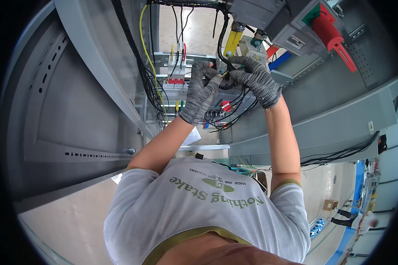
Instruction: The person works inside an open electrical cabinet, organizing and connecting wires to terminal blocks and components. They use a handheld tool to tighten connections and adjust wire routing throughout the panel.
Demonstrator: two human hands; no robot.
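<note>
Both my hands wear grey knitted gloves with bare fingertips and meet at a black cable bundle (221,42) inside a metal electrical cabinet. My left hand (202,92) is bent in a pinch just left of the bundle, its thumb beside a thin yellowish piece (226,74) too small to name. On the other side, my right hand (255,80) has its fingers curled against the bundle. What exactly the fingertips grip is partly hidden. Below the hands, loose black wires (236,110) loop downward. A yellow busbar (233,41) stands right behind the bundle.
A white circuit breaker (177,68) with red parts sits left of my hands. A yellow-green wire (142,31) runs down the left cabinet side. At upper right, a red rotary handle (334,35) juts out. A person (362,222) and a cardboard box (330,205) are far right.
</note>
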